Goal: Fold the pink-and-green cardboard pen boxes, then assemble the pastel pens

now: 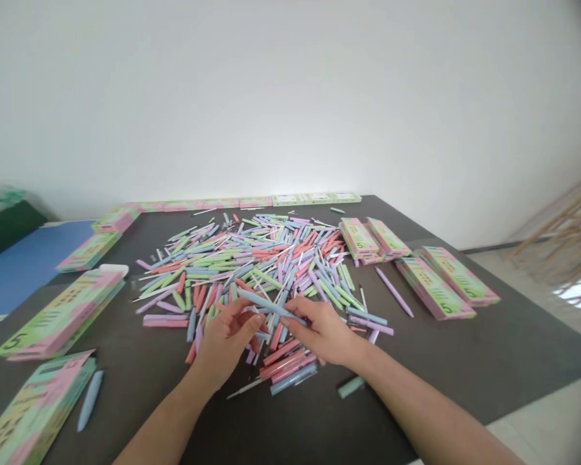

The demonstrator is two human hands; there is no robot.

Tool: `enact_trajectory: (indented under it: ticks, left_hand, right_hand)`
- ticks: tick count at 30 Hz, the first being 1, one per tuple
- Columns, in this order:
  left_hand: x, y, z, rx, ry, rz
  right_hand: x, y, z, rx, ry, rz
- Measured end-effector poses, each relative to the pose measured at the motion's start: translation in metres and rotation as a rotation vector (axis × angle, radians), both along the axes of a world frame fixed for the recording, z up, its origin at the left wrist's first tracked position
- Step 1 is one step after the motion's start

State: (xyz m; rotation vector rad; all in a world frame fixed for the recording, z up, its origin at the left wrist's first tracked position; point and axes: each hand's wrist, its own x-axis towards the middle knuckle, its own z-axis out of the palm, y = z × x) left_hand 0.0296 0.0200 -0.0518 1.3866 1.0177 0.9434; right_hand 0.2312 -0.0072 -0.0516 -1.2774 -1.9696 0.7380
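You hold a blue pen (267, 303) over the near part of the pen pile (252, 258), in the middle of the counter (465, 349). Your right hand (322, 329) pinches the pen's right part between thumb and index finger. Your left hand (227, 337) is at its other part, fingers curled and thumb bent in towards them; you cannot tell whether they press on the pen or only lie against it. The pen slants, its left end higher in your view.

The pile mixes blue, green, purple and red pens with thin white refills (244, 389), one of which sticks out at the near side, by the red pens (285, 365). A green cap (351, 387) lies just beside your right forearm.

Printed boxes stand around the pile: the left boxes (61, 313) run along the left edge up to the far left corner, the far boxes (256, 201) line the far edge by the wall (290, 97), and the right boxes (436, 287) sit in stacks to the right of the pile. A purple pen (394, 292) lies between the pile and those stacks. Another blue pen, the loose one (90, 400), is beside the nearest left box.
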Motion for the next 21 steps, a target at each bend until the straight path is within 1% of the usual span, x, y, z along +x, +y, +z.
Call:
enact_trajectory:
  ticks: [2,5,7,9,11,14,16,18,21]
  left_hand:
    - [-0.002,0.003,-0.003,0.032,0.003,0.052]
    - [-0.004,0.007,-0.007,0.083,0.019,0.096]
    - [-0.004,0.007,-0.008,0.103,0.052,0.106]
    - [-0.004,0.006,-0.007,0.122,0.083,0.103]
    - [-0.004,0.006,-0.006,0.149,0.107,0.106]
    - [-0.005,0.006,-0.005,0.192,0.137,0.125]
    - [-0.005,0.006,-0.006,0.218,0.146,0.130]
    - [-0.005,0.006,-0.008,0.242,0.136,0.133]
    - [-0.005,0.007,-0.010,0.289,0.088,0.142]
  right_hand:
    - [0.006,0.006,0.004,0.016,0.008,-0.100]
    - [0.022,0.013,0.016,0.007,0.024,-0.237]
    - [0.039,0.014,0.023,-0.013,-0.002,-0.331]
    - [0.061,0.010,0.025,-0.023,-0.039,-0.432]
    - [0.086,0.004,0.022,-0.013,-0.063,-0.533]
    - [0.122,-0.011,0.013,0.004,-0.085,-0.717]
    - [0.141,-0.021,0.009,-0.011,-0.084,-0.791]
    - [0.156,-0.030,0.007,-0.014,-0.072,-0.845]
    - [0.169,-0.039,0.011,0.026,-0.032,-0.928]
